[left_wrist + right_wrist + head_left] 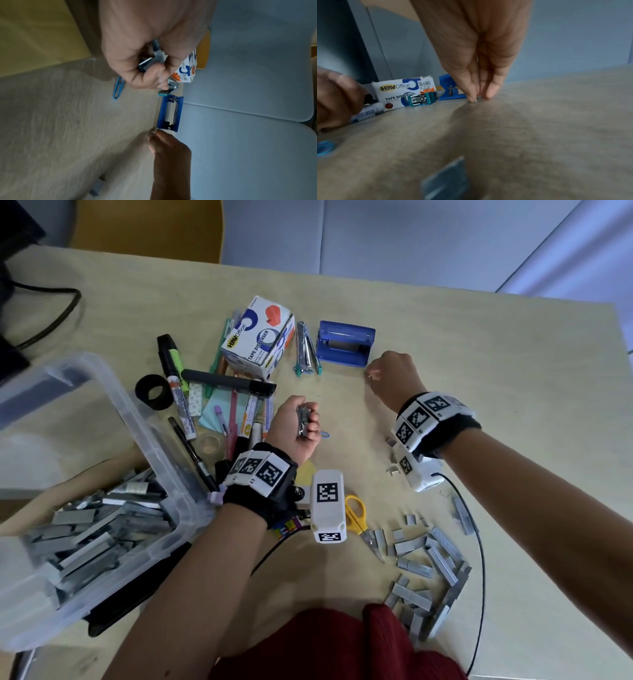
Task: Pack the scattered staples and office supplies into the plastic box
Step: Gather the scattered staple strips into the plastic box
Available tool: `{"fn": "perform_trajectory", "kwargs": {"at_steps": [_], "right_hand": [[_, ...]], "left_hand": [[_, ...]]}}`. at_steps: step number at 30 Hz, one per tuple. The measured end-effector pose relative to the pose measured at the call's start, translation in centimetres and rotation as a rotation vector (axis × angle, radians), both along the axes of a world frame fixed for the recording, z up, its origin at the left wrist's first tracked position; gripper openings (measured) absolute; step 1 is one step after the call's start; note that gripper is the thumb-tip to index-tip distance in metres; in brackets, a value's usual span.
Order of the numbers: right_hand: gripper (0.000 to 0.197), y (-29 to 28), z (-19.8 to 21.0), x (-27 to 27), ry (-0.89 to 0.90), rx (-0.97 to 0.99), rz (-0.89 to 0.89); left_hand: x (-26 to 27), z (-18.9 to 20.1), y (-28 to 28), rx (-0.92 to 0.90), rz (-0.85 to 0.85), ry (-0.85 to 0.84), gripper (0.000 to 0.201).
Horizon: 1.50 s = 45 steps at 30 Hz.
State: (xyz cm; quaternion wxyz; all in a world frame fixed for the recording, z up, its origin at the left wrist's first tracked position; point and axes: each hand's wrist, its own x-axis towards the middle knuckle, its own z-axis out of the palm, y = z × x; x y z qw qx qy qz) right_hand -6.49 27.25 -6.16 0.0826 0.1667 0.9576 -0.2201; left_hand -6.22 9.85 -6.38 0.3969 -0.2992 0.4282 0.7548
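Observation:
A clear plastic box (150, 419) at the left holds several grey staple strips (102, 529). More loose staple strips (428, 559) lie scattered near the table's front right. My left hand (303, 421) is above the table's middle, fingers curled round a bundle of staple strips (149, 63). Further right, my right hand (380, 373) reaches down to the table just in front of the blue hole punch (344, 342). Its fingertips (473, 99) pinch a tiny staple (476, 100) against the tabletop.
A tape dispenser carton (257, 337), a teal stapler (306, 350), markers (178, 378), a black tape roll (154, 392) and sticky notes crowd the middle left. Yellow scissors (358, 518) lie near the front. A blue paper clip (324, 434) lies beside my left hand.

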Motion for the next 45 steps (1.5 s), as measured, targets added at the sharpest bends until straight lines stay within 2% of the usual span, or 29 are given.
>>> {"fn": "perform_trajectory", "kwargs": {"at_steps": [4,11,19,21,24,25,26,28,31,33,35,37,39,42,45], "right_hand": [[0.030,-0.1,-0.1,-0.5,-0.023,-0.020,-0.010],[0.027,0.0,0.0,-0.2,-0.036,0.065,0.013],[0.021,0.2,0.0,0.2,-0.079,0.126,-0.069],[0.018,0.5,0.0,0.3,-0.092,0.078,-0.068],[0.009,-0.1,1.1,0.8,-0.006,-0.087,-0.077],[0.015,-0.7,2.0,1.2,0.040,-0.152,-0.073],[0.020,-1.4,3.0,1.7,0.066,-0.220,-0.052],[0.015,-3.1,5.4,3.2,0.042,-0.297,0.071],[0.011,-5.0,8.0,5.6,-0.052,-0.243,0.280],[0.012,-5.0,8.4,6.8,-0.087,-0.212,0.345],[0.012,-4.1,8.3,7.4,-0.056,-0.234,0.300],[0.014,-2.7,7.8,7.7,0.028,-0.267,0.170],[0.019,-1.2,6.5,8.1,0.047,-0.222,0.086],[0.030,0.3,3.3,9.2,-0.134,-0.063,0.195],[0.025,0.3,1.5,10.9,-0.244,0.035,0.342]], "left_hand": [[-0.1,-0.2,-0.6,-0.008,0.018,0.000,0.037],[0.1,-0.4,-0.8,-0.015,0.032,-0.008,0.037],[0.3,-0.1,-0.6,-0.007,0.030,-0.019,0.037],[0.3,-0.2,-0.7,-0.020,0.032,-0.022,0.037],[0.5,-0.2,-0.3,-0.035,0.055,-0.032,0.037],[0.7,0.0,-0.1,-0.031,0.073,-0.040,0.038],[0.9,0.1,0.2,-0.021,0.083,-0.049,0.038],[1.5,0.5,0.8,0.012,0.063,-0.065,0.037],[2.6,1.1,1.7,0.028,-0.041,-0.056,0.027],[3.3,1.4,2.2,0.018,-0.102,-0.043,0.022],[3.8,1.5,2.5,0.000,-0.155,-0.037,0.024],[4.1,1.5,2.6,0.000,-0.230,-0.023,0.031],[4.3,1.4,2.5,0.014,-0.279,-0.006,0.036],[4.8,1.4,2.0,0.035,-0.305,0.012,0.037],[5.3,1.6,1.5,0.040,-0.298,0.023,0.036]]}}
